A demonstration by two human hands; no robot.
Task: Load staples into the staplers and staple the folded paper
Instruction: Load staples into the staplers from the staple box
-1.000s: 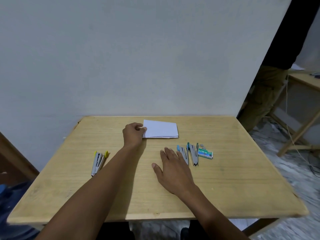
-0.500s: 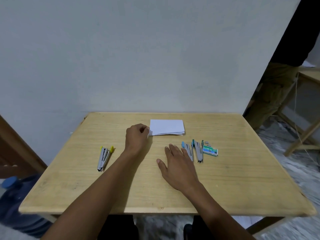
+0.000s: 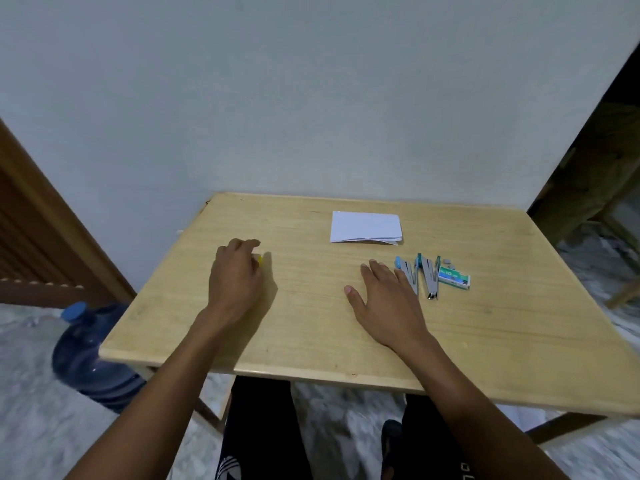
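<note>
The folded white paper (image 3: 366, 226) lies flat near the table's far edge. My left hand (image 3: 235, 275) rests left of centre with its fingers curled over the yellow stapler (image 3: 260, 260). Only the stapler's yellow tip shows, and the grip is hidden. My right hand (image 3: 384, 299) lies flat on the wood, fingers spread and holding nothing. Its fingertips touch a blue-ended stapler (image 3: 407, 271). A teal-ended stapler (image 3: 429, 277) lies just right of that one, and a green staple box (image 3: 454, 276) sits beside it.
The wooden table (image 3: 519, 341) stands against a grey wall. A small grey piece (image 3: 446, 261) sits behind the staple box. A blue water jug (image 3: 86, 348) stands on the floor at the table's left. Another wooden table's legs (image 3: 623, 292) are at far right.
My left hand has let go of the folded paper and moved left and nearer, onto the yellow stapler. The right hand has stayed flat by the blue stapler. The view has swung left.
</note>
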